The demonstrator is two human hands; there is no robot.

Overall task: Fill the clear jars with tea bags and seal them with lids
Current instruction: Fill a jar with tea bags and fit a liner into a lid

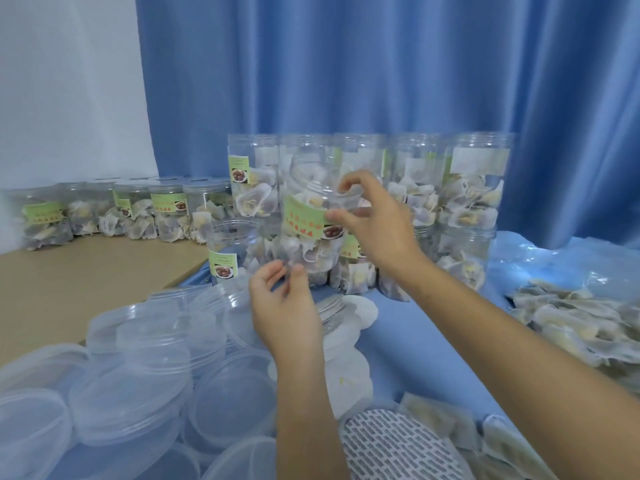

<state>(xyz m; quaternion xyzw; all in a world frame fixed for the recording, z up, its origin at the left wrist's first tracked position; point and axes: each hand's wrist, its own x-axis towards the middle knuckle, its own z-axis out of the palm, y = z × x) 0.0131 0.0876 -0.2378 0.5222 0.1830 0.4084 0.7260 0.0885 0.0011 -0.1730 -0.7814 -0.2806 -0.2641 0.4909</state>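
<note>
right hand [372, 216] grip: pinches rim of tilted jar [313, 216] | left hand [282, 303] grip: loosely curled, empty, below jar | green label [304, 216]: red text unreadable | lids [145, 358] lower-left

Small packing room, by its blue curtain [381, 64], stacked labelled tea jars [474, 181], heaped clear lids [138, 368].
</note>
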